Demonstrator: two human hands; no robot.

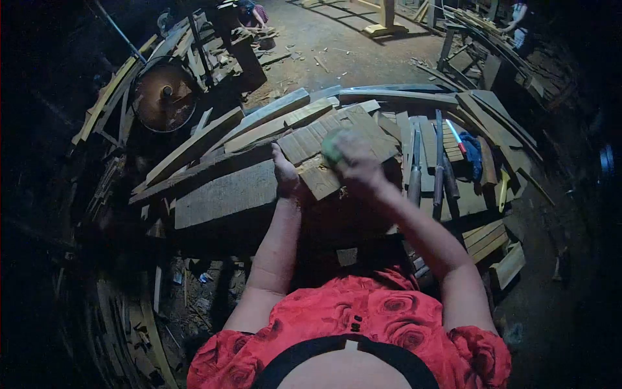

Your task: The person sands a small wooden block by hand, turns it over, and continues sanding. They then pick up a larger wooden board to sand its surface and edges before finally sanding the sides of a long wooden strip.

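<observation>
A flat wooden board (310, 137) with grooved lines lies tilted on the workbench in front of me. My left hand (286, 172) is closed at the board's left edge, with the thumb up along the side and the other fingers mostly hidden. My right hand (360, 162) presses a rounded green pad (333, 148) onto the middle of the board. The pad is slightly blurred, and I cannot make out its exact kind. Pale wood dust shows beside the pad. Right of the board lie several long-handled chisels (415, 175).
A thick beam (227, 193) and several planks (269, 118) cover the bench's left side. A red and white marker (456, 137), a blue cloth (472, 157) and a yellow-handled tool (503, 189) lie at right. A large round disc (164, 97) stands at far left. Other people (518, 23) are in the background.
</observation>
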